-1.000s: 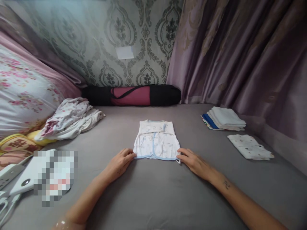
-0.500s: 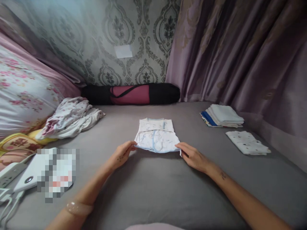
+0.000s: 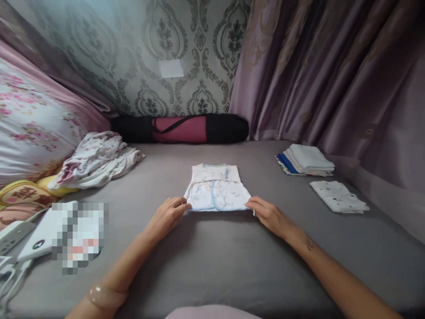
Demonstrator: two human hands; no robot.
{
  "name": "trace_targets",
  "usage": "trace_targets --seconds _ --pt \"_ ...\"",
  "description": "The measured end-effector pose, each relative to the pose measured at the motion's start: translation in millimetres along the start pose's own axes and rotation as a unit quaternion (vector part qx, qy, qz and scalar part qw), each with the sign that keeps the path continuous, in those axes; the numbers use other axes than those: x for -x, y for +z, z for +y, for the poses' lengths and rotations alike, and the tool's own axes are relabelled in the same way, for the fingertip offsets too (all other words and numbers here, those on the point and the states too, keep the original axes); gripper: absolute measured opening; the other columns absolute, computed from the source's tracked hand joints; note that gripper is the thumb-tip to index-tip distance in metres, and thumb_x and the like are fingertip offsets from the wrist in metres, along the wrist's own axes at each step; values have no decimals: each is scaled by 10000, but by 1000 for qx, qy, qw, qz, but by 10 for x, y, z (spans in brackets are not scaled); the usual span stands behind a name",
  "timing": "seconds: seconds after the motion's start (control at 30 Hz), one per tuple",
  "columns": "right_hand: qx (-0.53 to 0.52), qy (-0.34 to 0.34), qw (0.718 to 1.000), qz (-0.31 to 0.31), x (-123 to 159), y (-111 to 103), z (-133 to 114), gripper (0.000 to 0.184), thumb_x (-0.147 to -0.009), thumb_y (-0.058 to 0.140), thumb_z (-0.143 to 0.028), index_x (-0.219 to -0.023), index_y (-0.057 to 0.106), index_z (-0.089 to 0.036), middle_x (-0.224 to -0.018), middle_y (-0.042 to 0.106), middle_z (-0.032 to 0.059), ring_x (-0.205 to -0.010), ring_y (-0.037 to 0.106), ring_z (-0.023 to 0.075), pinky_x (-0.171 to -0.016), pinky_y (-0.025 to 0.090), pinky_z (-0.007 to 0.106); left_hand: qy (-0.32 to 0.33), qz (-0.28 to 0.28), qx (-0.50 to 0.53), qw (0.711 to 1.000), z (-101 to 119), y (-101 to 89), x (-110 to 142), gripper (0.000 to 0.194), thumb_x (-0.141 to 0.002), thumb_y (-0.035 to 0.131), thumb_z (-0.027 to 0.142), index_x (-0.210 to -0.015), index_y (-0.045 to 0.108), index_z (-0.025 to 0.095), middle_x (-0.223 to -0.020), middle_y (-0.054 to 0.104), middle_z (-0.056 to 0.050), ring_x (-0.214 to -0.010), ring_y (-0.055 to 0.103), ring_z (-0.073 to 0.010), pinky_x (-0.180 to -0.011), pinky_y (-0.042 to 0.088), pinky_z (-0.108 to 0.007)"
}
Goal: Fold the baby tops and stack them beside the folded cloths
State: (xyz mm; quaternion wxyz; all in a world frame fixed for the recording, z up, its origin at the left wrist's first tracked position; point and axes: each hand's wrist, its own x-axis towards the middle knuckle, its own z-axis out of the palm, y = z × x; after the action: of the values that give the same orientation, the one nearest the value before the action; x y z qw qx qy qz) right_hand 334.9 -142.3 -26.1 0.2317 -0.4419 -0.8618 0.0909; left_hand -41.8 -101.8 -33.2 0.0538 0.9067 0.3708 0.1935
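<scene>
A small white baby shirt [image 3: 217, 192] with blue trim and a faint print lies front up on the grey bed sheet [image 3: 212, 257], its sleeves laid across the upper front. My left hand [image 3: 169, 215] pinches the left corner of its hem between thumb and fingers. At the opposite corner my right hand [image 3: 267, 215] pinches the hem too, and a short white tie hangs by its fingers. Between the two hands the near edge is drawn straight and looks slightly raised off the sheet.
Folded cloths [image 3: 308, 159] are stacked at right, with a folded spotted cloth [image 3: 338, 197] nearer. A black and maroon long bag [image 3: 181, 129] lies along the wall. On the left are a crumpled floral garment [image 3: 99, 159], a white device [image 3: 43, 235] and a power strip [image 3: 15, 237].
Both hands have gone from resting at the hem corners to gripping and lifting them. The hem sagged half a second ago and is now pulled straight. The view has shifted slightly.
</scene>
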Motion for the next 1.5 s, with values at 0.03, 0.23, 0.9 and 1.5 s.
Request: trace_targets --seconds 0.03,0.23,0.9,1.5 --pt "-2 0 1000 -6 32 -27 -25 384 -891 382 -65 -1140 625 -227 -1099 639 79 -976 642 171 -858 527 305 10 -9 7 1000 20 -30 18 326 -961 357 183 -1115 637 250 -1057 648 -76 -934 584 -195 -818 464 -322" --pt "-33 20 998 -58 250 -215 -264 369 -885 395 -70 -1100 644 -238 -1069 651 65 -907 649 158 -818 513 263 32 -73 103 992 249 -323 137 307 -964 378 219 -1112 642 274 -988 667 -66 -914 554 -204 -800 480 -328" --pt "33 176 955 235 -507 206 -16 264 -864 444 -195 -1060 621 -209 -981 709 87 -909 665 232 -813 508 335 -267 215 187 921 139 170 -492 115 -900 401 271 -966 474 212 -731 534 25 -635 521 -121 -620 425 -233" --pt "39 366 928 57 -1064 411 505 353 -942 468 -308 -1257 529 -161 -1114 689 116 -1021 637 227 -832 456 294 -331 169 118 921 -484 682 -1020 164 -896 450 275 -1031 442 183 -855 603 -70 -795 602 -202 -756 458 -324"
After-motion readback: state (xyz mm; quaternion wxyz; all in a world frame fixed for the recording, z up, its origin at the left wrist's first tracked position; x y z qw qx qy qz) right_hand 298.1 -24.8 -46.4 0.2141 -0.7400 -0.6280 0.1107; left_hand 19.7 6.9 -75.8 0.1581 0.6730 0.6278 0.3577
